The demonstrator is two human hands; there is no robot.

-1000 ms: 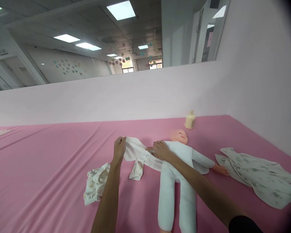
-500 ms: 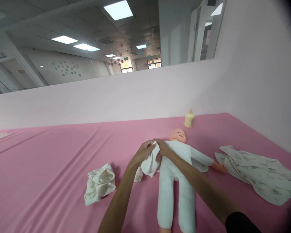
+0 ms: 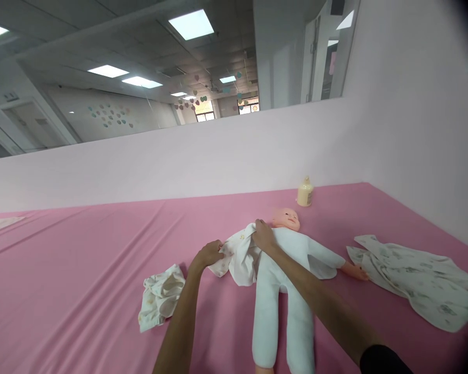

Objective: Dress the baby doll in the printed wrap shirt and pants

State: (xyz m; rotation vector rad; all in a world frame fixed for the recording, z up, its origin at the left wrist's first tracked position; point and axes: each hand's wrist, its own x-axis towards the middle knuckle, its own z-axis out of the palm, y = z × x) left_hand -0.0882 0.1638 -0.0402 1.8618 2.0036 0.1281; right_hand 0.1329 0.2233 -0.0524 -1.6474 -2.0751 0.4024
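A white garment (image 3: 239, 254) is gripped at its outer edge by the left hand (image 3: 209, 254) and pinched at its top by the right hand (image 3: 263, 236), just beside the doll (image 3: 286, 270) on the pink sheet (image 3: 81, 270). Left of the doll lies a crumpled cloth (image 3: 159, 297); right of it a printed blanket (image 3: 417, 280); behind its head a bottle (image 3: 304, 192).

Doll (image 3: 284, 270): feet ran off the bottom edge, near arm was buried under the white garment (image 3: 239, 254). Left hand (image 3: 209, 254) and right hand (image 3: 263, 236): fingertips sank into that cloth, grip unreadable. Bottle (image 3: 305, 192) label was too small to read. Patterned blanket (image 3: 417, 280) faded into the dark vignette at right. Crumpled cloth (image 3: 159, 296): print too blurry.
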